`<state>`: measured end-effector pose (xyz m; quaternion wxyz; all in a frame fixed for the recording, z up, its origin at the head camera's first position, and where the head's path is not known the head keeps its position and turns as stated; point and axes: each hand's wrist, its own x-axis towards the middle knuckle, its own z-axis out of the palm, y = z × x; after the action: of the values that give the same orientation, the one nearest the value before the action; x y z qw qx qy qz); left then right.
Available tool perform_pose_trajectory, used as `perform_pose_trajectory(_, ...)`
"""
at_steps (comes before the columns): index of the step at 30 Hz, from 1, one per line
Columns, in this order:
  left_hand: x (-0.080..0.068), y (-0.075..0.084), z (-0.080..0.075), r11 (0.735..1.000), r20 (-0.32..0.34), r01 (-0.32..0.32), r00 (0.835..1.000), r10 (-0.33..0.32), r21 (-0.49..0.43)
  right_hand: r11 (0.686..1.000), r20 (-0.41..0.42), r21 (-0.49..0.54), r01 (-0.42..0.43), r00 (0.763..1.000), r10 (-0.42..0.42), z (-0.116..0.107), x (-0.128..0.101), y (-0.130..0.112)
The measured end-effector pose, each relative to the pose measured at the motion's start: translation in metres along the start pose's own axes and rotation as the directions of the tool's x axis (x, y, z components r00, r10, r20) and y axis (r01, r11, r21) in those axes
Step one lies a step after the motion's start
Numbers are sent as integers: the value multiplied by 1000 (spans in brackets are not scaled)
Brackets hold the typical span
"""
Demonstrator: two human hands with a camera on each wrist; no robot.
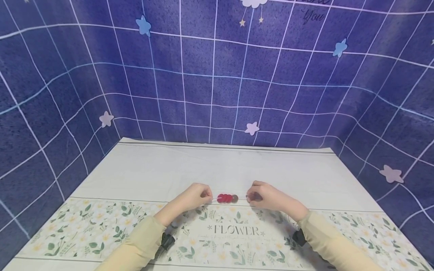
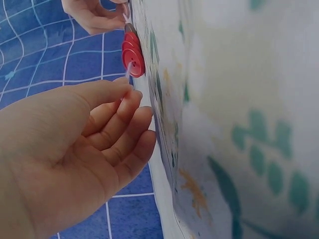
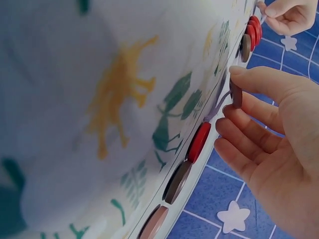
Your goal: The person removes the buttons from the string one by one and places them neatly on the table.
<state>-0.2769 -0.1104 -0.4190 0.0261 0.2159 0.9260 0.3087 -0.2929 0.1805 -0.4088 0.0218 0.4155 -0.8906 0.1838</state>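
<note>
A short row of red buttons with a brown button at its right end is strung on a thin pale thread over the floral tablecloth. My left hand pinches the thread's left end, just beside the red buttons. My right hand sits at the right of the row and pinches another dark brown button between thumb and forefinger. The strung buttons lie a little beyond it in the right wrist view.
Loose buttons lie on the cloth by my right hand: a red one, a brown one and a pinkish one. A blue grid backdrop with stars walls in the table at the back and both sides.
</note>
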Motion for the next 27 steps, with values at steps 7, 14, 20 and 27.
perform_pose_trajectory(7, 0, 0, 0, 1000, 1, 16, 1000, -16, -1, 1000, -11, -3, 8, 1000, -8, 1, -2, 4)
perform_pose_trajectory(14, 1, 0, 0, 1000, 3, 18, 1000, -18, 0, 1000, -22, 0, 7, 1000, -7, 0, -5, 7)
perform_pose_trajectory(20, 1, 0, 1, 1000, 4, 12, 1000, -12, 5, 1000, -19, 16, 1, 1000, 0, 0, -7, 8)
perform_pose_trajectory(27, 0, 1, 0, 1000, 12, 19, 1000, -19, 0, 1000, -28, 12, 1, 1000, -1, -1, -10, 8)
